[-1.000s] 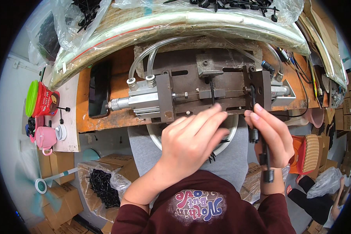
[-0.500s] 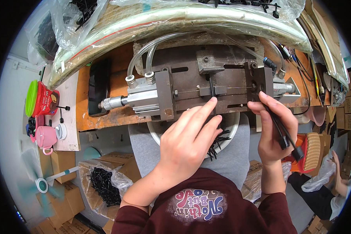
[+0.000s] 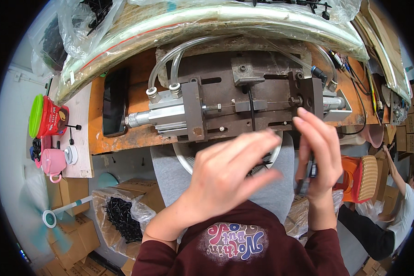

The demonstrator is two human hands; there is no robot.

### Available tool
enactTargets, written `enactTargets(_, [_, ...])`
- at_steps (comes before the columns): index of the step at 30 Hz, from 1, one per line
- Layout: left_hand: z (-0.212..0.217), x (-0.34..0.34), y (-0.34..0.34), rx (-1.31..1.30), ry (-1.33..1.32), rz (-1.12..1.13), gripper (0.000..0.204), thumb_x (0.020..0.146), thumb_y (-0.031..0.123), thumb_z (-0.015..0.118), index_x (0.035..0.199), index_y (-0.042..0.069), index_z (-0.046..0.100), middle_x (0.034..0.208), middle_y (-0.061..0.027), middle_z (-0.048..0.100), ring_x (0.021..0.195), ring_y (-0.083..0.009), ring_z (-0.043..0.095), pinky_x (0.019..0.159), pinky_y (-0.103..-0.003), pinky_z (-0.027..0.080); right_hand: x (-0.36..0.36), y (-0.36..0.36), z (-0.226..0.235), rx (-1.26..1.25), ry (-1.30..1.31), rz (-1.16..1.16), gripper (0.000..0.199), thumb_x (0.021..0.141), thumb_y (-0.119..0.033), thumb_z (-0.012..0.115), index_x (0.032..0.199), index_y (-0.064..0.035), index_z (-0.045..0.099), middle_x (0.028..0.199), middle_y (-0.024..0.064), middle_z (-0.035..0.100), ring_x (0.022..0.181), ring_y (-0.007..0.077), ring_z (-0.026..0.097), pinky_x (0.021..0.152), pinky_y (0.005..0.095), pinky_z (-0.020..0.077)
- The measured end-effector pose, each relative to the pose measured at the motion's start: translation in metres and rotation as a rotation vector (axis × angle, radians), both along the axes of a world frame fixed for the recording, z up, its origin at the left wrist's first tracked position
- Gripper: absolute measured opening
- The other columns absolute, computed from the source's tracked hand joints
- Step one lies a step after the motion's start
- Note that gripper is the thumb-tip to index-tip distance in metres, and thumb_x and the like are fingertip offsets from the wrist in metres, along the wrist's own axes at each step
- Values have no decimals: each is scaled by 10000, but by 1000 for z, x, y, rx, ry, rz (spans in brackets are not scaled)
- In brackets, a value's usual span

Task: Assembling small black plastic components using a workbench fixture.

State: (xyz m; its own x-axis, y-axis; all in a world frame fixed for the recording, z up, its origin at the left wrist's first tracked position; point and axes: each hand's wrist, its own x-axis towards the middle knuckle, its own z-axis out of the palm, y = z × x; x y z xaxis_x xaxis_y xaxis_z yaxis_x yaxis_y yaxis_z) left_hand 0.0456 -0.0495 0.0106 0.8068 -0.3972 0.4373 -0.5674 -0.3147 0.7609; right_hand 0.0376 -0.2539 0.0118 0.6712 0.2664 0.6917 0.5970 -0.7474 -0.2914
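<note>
A black plastic strip (image 3: 251, 108) lies crosswise in the small grey block (image 3: 261, 105) at the middle of a brown metal fixture (image 3: 225, 94). My left hand (image 3: 230, 170) is in front of the fixture, off the strip, with its fingers stretched out and blurred by motion. To its right, my right hand (image 3: 322, 158) is raised with bent fingers around several black strips (image 3: 313, 169). Most of those strips are hidden behind the fingers. Below my hands a white-rimmed basket (image 3: 183, 161) rests at my lap, partly covered by my left hand.
Silver air cylinders (image 3: 168, 117) with clear tubes (image 3: 165, 64) flank the fixture. A dark phone (image 3: 115, 103) lies at left, past it a red tub (image 3: 55, 119) and pink cup (image 3: 54, 159). Wrapped plastic (image 3: 207, 20) spans the back. A co-worker (image 3: 402, 207) is at far right.
My left hand has left the strip and drawn back toward me. My right hand has turned, hiding most of its strips. Both cylinder rods now reach farther inward. The co-worker has shifted.
</note>
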Motion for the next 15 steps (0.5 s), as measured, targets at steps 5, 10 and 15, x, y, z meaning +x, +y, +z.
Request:
enactTargets(5, [17,-13,6,-235,125,-183,415,678,104,925,1058,35,775,1018,-130,746,856,-220,721,738,-305,589,6,7,-1,-140,-48,105,536,726,-121,668,1227,69,674,1248,224,675,816,239,671,686,333,496])
enactTargets(10, [1,-11,8,-24,-137,125,387,658,106,915,1011,28,776,1045,-124,739,819,-221,698,723,-318,577,5,11,2,85,-34,-76,400,841,161,591,1217,69,690,1210,219,677,916,261,692,769,323,579])
enactTargets(15, [-22,4,-5,229,-327,237,303,702,115,857,966,11,750,1177,-141,725,812,-264,700,739,-326,562,5,1,-7,272,55,-45,371,891,151,583,1233,52,684,1194,201,674,1018,257,709,798,306,601])
